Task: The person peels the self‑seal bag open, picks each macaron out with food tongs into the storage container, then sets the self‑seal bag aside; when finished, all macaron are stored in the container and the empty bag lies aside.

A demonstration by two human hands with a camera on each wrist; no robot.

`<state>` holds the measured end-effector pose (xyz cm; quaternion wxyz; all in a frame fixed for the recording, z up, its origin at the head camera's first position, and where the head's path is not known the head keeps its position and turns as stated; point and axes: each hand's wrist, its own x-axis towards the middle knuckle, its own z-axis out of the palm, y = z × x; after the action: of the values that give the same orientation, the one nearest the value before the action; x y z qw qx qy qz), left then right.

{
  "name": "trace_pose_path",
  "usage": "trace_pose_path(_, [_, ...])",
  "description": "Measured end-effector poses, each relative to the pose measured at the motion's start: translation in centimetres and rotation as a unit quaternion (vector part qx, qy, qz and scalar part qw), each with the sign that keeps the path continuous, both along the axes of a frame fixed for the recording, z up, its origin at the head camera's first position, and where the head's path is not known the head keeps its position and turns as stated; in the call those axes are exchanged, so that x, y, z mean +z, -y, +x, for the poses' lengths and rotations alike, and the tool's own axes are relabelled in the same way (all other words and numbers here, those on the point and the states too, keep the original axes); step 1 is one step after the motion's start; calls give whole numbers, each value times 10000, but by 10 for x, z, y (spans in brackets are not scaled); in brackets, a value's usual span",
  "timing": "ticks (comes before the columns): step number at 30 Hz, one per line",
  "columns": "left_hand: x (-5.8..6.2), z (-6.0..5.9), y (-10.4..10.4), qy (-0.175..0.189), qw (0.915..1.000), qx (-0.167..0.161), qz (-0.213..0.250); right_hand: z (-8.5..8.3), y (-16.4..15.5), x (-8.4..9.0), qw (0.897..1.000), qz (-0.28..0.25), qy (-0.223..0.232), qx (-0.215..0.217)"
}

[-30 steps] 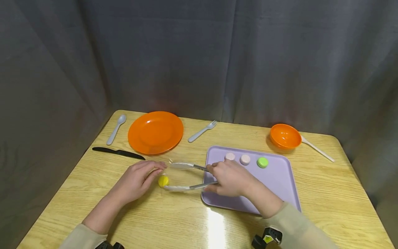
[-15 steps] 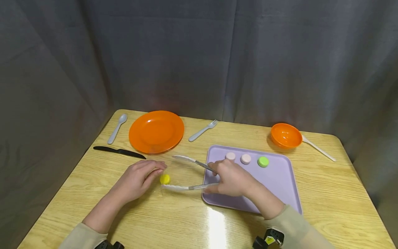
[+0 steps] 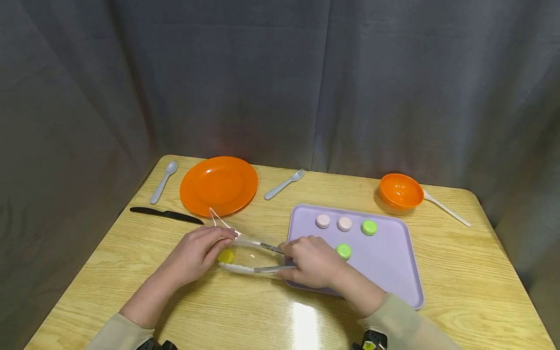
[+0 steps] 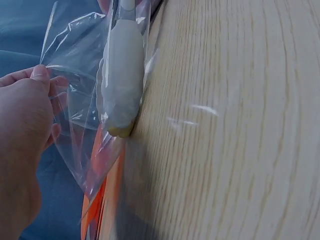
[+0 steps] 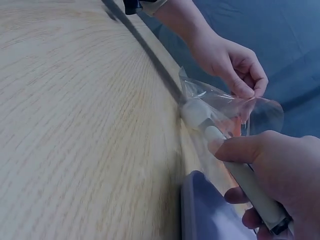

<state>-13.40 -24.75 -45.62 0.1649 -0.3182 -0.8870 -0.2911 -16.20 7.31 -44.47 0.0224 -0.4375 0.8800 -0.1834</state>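
My left hand [image 3: 199, 253] pinches the edge of a clear plastic bag [image 4: 75, 75] between thumb and fingers. With my right hand [image 3: 312, 265] I grip a pair of tongs [image 3: 272, 269], metal arms with white tips, which stand spread inside the bag. A yellow macaron [image 3: 226, 256] lies at the tongs' tips, seen through the plastic. In the left wrist view a white tong tip [image 4: 122, 70] covers most of the macaron. Behind the right hand, the lilac tray [image 3: 380, 277] bears two pink macarons [image 3: 323, 221] and two green macarons [image 3: 343, 252].
At the back left are an orange plate [image 3: 218, 187], a grey spoon [image 3: 164, 182], a black knife [image 3: 166, 214] and a grey fork [image 3: 284, 184]. An orange bowl [image 3: 401, 192] and a white-handled utensil [image 3: 448, 209] sit at the back right.
My right hand has moved left, carrying the tongs further into the bag, and uncovers a second green macaron on the tray. The yellow macaron has shifted slightly left. My left hand keeps its pinch.
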Motion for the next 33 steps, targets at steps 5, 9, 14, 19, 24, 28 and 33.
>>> trace_pose_path(5, [-1, 0, 1, 13, 10000, 32, -33, 1, 2, -1, 9999, -32, -101, 79])
trace_pose_path(9, [-3, 0, 2, 40, 9999, 108, -31, 2, 2, -1, 9999, -5, -122, 98])
trace_pose_path(14, [-6, 1, 5, 127, 9997, 223, -41, 4, 2, -1, 9999, 25, -61, 93])
trace_pose_path(19, [-5, 1, 6, 109, 9997, 229, -23, 3, 1, -1, 9998, -14, -129, 170])
trace_pose_path(24, [-5, 0, 5, 92, 9998, 184, -34, 3, 0, 0, 9996, -91, -119, 234])
trace_pose_path(28, [-6, 0, 6, 96, 9998, 173, -27, 3, -2, 4, 9993, -210, -123, 284])
trace_pose_path(33, [-7, 0, 9, 68, 9998, 204, -22, 3, -8, 12, 9992, -304, -96, 232])
